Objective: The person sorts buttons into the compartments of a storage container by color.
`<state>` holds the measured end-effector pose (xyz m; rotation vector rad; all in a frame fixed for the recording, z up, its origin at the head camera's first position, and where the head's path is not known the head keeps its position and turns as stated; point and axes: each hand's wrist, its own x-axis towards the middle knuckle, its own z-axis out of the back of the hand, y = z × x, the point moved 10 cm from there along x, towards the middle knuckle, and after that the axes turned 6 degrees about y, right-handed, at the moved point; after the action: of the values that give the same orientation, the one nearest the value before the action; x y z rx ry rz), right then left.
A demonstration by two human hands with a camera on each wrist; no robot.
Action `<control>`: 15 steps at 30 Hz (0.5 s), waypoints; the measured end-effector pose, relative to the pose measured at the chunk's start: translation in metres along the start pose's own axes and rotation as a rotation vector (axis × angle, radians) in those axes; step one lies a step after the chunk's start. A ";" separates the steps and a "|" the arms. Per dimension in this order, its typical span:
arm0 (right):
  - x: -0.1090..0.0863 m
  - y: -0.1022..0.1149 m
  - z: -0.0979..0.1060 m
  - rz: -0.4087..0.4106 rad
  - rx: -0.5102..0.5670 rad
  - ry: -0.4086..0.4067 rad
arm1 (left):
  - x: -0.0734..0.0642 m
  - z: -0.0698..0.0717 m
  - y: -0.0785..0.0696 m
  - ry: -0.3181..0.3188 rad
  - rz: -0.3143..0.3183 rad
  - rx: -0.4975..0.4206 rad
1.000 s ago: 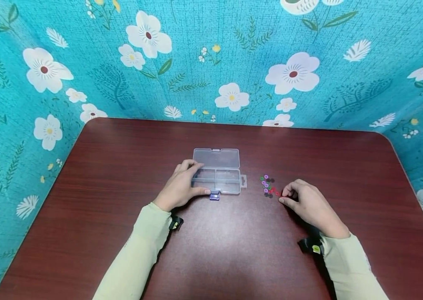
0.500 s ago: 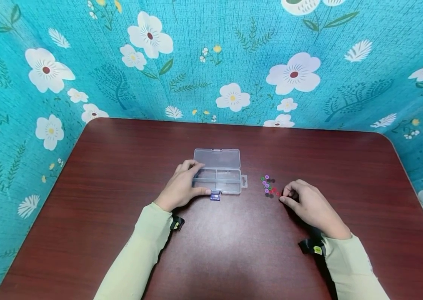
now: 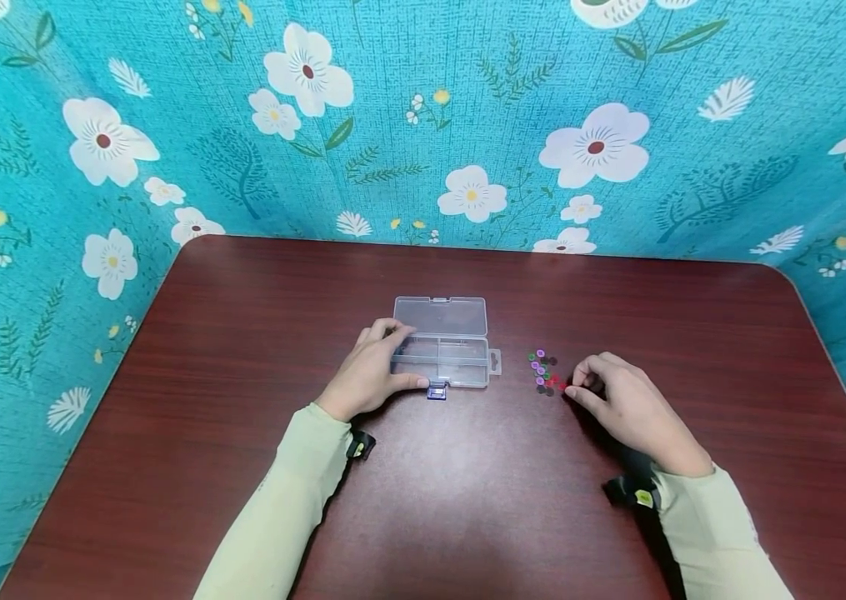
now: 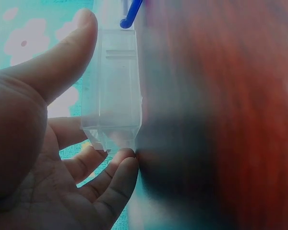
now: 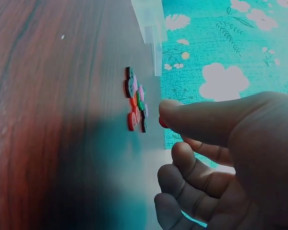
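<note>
A clear plastic compartment box (image 3: 463, 373) lies with its lid (image 3: 441, 317) tipped back and a blue latch (image 3: 437, 392) at its front. My left hand (image 3: 372, 367) grips the box's left end, thumb at the front and fingers round the back; the left wrist view shows the box's end wall (image 4: 119, 86) between thumb and fingers. To the right is a small cluster of flat round buttons (image 3: 540, 381) in purple, green, red and black. At its right edge my right hand (image 3: 628, 408) pinches a red button (image 5: 163, 122), mostly hidden behind the thumb in the right wrist view.
The dark reddish-brown table (image 3: 460, 500) has rounded far corners. Behind it hangs a turquoise floral cloth (image 3: 392, 125). A clear hanging tab (image 3: 495, 362) sticks out from the box's right end, towards the buttons.
My right fingertips have shifted slightly away from me at the cluster's edge, with a red button now between them. The left hand keeps its grip on the box. The head view has turned slightly.
</note>
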<state>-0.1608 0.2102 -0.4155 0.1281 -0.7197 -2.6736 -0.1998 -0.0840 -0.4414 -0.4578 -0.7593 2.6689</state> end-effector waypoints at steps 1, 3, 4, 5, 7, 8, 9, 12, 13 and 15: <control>0.000 0.001 0.001 0.006 -0.001 -0.008 | 0.000 0.000 0.000 -0.001 -0.001 0.002; 0.001 0.004 0.001 0.015 0.001 -0.016 | 0.000 0.000 0.000 -0.002 -0.004 0.006; 0.002 0.004 0.002 0.018 0.002 -0.019 | 0.000 0.000 0.000 -0.003 -0.005 0.007; 0.003 0.005 0.002 0.020 0.001 -0.020 | 0.000 0.000 0.000 -0.004 -0.007 0.008; 0.004 0.006 0.002 0.018 0.000 -0.021 | 0.000 -0.001 0.000 -0.003 -0.008 0.008; 0.005 0.007 0.002 0.017 0.000 -0.023 | 0.000 -0.001 0.000 -0.003 -0.008 0.009; 0.005 0.007 0.002 0.017 -0.001 -0.026 | 0.000 -0.001 0.000 -0.001 -0.007 0.009; 0.007 0.009 0.003 0.017 0.001 -0.037 | 0.000 -0.001 0.000 0.001 -0.003 0.001; 0.007 0.010 0.003 0.020 0.002 -0.042 | -0.001 -0.001 0.000 0.003 -0.001 -0.002; 0.008 0.012 0.004 0.023 0.004 -0.051 | -0.001 -0.002 0.000 0.008 0.003 -0.010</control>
<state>-0.1654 0.1991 -0.4064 0.0528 -0.7376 -2.6626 -0.1983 -0.0839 -0.4429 -0.4721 -0.7702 2.6654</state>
